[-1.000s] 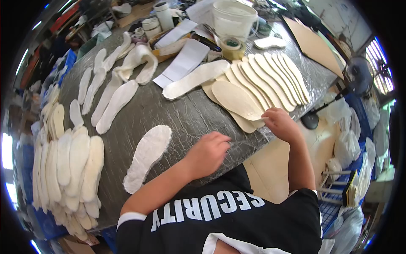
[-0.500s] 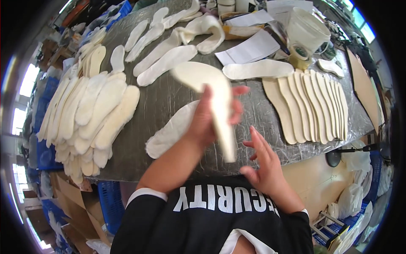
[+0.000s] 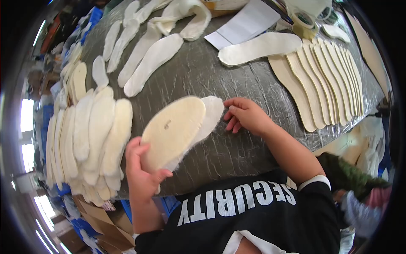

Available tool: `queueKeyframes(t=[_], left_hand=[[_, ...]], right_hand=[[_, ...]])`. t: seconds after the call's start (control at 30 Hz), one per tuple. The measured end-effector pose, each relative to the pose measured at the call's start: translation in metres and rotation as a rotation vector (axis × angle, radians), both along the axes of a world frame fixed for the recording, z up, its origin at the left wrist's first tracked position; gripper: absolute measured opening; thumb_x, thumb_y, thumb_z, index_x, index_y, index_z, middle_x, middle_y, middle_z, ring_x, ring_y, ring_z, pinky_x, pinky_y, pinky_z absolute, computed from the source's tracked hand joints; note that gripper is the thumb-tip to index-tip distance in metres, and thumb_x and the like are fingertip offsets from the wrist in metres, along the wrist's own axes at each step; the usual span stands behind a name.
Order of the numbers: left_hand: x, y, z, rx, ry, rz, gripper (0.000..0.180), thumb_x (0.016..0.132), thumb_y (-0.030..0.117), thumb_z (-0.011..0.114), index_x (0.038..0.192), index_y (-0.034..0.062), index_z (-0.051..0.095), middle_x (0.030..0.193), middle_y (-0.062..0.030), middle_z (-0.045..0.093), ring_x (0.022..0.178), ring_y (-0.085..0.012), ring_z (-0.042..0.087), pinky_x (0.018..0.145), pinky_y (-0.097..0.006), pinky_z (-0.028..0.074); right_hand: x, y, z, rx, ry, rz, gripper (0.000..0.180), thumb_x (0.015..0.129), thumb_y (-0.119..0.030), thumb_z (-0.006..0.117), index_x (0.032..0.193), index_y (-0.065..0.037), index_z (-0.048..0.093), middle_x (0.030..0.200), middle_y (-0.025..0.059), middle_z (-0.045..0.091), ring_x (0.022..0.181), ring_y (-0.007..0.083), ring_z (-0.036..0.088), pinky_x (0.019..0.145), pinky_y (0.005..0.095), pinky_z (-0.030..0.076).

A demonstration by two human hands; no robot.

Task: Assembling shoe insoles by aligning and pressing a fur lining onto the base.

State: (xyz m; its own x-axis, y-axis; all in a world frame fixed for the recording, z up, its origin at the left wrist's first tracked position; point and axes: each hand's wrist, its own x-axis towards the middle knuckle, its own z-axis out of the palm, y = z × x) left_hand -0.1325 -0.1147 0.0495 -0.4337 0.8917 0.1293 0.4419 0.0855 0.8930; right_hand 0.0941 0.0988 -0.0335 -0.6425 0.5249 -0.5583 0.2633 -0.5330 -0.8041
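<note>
A cream insole (image 3: 174,131) with a small dark mark on its face is gripped at its near end by my left hand (image 3: 141,169), thumb on the side toward me. It lies slanted over a white fleecy insole (image 3: 214,111), covering most of it; only the white one's far end and right edge show. Beside that far end is my right hand (image 3: 247,116), its fingers bent and apart, the fingertips at the white insole's edge. Whether they touch it I cannot tell.
A heap of fleecy insoles (image 3: 99,127) lies on the left and a fanned row of cream insoles (image 3: 327,80) on the right. Across the far side are loose white insoles (image 3: 154,63), white paper sheets (image 3: 247,23) and a tape roll (image 3: 303,21). The dark table (image 3: 198,76) has a plastic-like cover.
My left hand has brought the cream insole down and left, from upright in the air to over the white insole. The right hand has moved forward to its far end. The view has shifted.
</note>
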Motion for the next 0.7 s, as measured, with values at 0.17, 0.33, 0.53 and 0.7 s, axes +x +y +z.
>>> queueKeyframes(t=[0.17, 0.33, 0.53, 0.7], left_hand=[[0.008, 0.013, -0.01, -0.145, 0.51, -0.147, 0.077, 0.064, 0.052, 0.082, 0.113, -0.0002, 0.056, 0.122, -0.0205, 0.05, 0.108, -0.0337, 0.053, 0.092, -0.041, 0.046], [0.008, 0.023, -0.022, -0.245, 0.562, -0.182, 0.071, 0.067, 0.048, 0.082, 0.114, 0.0002, 0.058, 0.122, -0.0186, 0.05, 0.105, -0.0348, 0.054, 0.088, -0.042, 0.047], [0.012, 0.036, -0.026, -0.309, 0.53, -0.226, 0.069, 0.068, 0.045, 0.082, 0.114, -0.0005, 0.058, 0.122, -0.0184, 0.05, 0.105, -0.0347, 0.053, 0.088, -0.043, 0.047], [0.013, 0.04, -0.025, -0.333, 0.548, -0.243, 0.068, 0.068, 0.043, 0.083, 0.114, -0.0008, 0.059, 0.122, -0.0186, 0.049, 0.104, -0.0346, 0.053, 0.088, -0.042, 0.047]], right_hand=[[0.004, 0.005, 0.003, -0.101, 0.054, -0.002, 0.034, 0.1, -0.008, 0.039, 0.132, 0.004, 0.046, 0.093, 0.0111, 0.061, 0.068, 0.0171, 0.065, 0.056, 0.0272, 0.054], [0.008, 0.008, 0.004, -0.116, 0.078, 0.027, 0.035, 0.1, -0.006, 0.038, 0.134, 0.001, 0.045, 0.091, 0.0105, 0.061, 0.067, 0.0164, 0.065, 0.055, 0.0262, 0.054], [0.01, 0.009, 0.002, -0.082, 0.093, 0.087, 0.035, 0.1, -0.005, 0.039, 0.134, 0.002, 0.047, 0.091, 0.0105, 0.059, 0.067, 0.016, 0.065, 0.055, 0.0264, 0.054], [0.01, 0.009, 0.001, -0.094, 0.105, 0.087, 0.037, 0.099, -0.005, 0.039, 0.135, 0.002, 0.046, 0.091, 0.0109, 0.059, 0.067, 0.0164, 0.065, 0.056, 0.0269, 0.054]])
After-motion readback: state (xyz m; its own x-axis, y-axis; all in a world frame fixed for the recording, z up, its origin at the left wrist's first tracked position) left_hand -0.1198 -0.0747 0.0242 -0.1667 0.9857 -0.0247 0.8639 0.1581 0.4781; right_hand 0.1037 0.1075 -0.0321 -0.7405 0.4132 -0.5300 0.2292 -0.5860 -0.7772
